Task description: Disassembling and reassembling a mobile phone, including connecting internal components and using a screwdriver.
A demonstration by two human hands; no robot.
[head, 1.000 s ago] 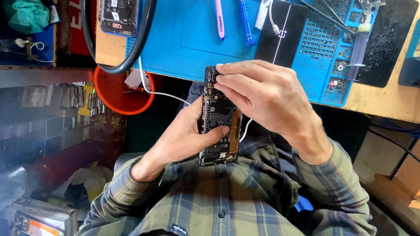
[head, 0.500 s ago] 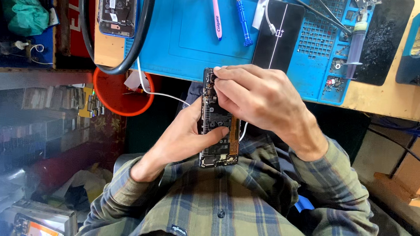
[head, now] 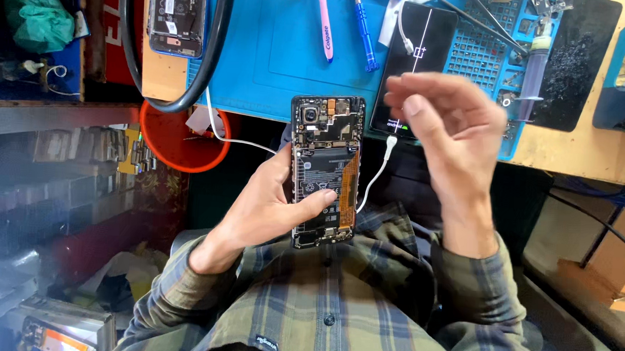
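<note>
My left hand grips an opened phone with its back cover off, so the camera, the battery and an orange flex strip show. It is held upright over my lap, thumb across the battery. My right hand hovers to the right of the phone, lifted clear of it, fingers loosely curled and blurred; I cannot see anything in it. A second phone with a dark screen lies on the blue work mat, with a white cable plugged into it.
On the mat lie a pink toothbrush, a blue screwdriver, tweezers and a syringe. Another opened phone sits at the bench's left inside a black cable loop. An orange bowl hangs below the bench edge.
My right hand has come off the top of the opened phone and moved up and to the right. The phone's upper half with the camera is now uncovered.
</note>
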